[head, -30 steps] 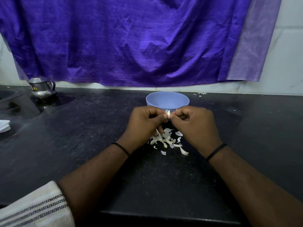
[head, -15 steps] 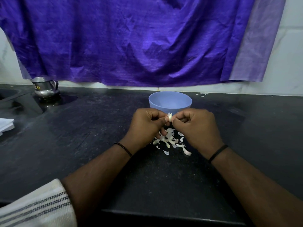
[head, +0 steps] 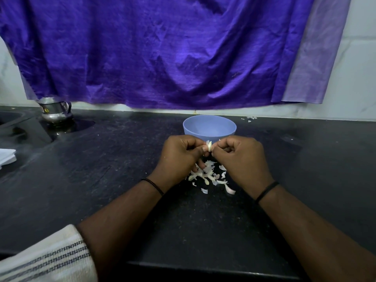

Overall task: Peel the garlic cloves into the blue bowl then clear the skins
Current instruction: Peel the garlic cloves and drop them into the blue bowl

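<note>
A pale garlic clove (head: 209, 146) is pinched between the fingertips of my left hand (head: 181, 153) and my right hand (head: 242, 157), just in front of the blue bowl (head: 209, 127). The bowl stands on the black counter; its inside bottom is hidden from here. Under and between my hands lies a small heap of white garlic skins (head: 207, 174), with a few loose flakes toward me. Both fists are curled, thumbs and forefingers meeting on the clove.
A steel jug (head: 56, 110) stands at the far left beside a sunken sink area (head: 12, 121). Something white (head: 7, 157) lies at the left edge. A purple cloth (head: 162, 53) hangs on the wall behind. A few skin bits (head: 251, 118) lie behind the bowl at right.
The hands stay together on the clove, with only small finger shifts. The view has drifted slightly, nothing else has moved.
</note>
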Motion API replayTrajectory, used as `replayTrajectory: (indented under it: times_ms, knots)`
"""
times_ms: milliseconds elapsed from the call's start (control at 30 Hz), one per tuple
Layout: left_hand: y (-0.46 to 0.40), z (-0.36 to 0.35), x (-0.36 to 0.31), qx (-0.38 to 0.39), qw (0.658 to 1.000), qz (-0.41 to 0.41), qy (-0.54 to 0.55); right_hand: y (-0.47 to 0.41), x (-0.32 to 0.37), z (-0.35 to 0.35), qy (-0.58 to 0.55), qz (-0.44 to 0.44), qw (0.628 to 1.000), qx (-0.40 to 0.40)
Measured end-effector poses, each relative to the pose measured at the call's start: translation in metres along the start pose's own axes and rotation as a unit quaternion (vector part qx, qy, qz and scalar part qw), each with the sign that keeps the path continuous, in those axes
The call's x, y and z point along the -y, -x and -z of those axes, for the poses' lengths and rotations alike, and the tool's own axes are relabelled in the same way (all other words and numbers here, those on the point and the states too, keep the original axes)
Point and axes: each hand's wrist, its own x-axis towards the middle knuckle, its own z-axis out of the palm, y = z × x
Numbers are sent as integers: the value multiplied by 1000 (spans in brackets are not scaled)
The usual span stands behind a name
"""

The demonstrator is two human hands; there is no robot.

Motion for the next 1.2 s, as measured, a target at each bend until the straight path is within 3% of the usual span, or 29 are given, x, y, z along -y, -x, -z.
replayTrajectory:
  times_ms: [800, 967, 1200]
  knots:
    - [-5, 5, 7, 64, 995, 45, 62, -2, -7, -5, -26, -31, 999, -4]
    - [-7, 8, 2, 107, 988, 64, 94, -3, -11, -5, -1, 2, 1000, -12]
    - [-5, 7, 1, 75, 994, 29, 75, -3, -11, -6, 17, 44, 999, -7]
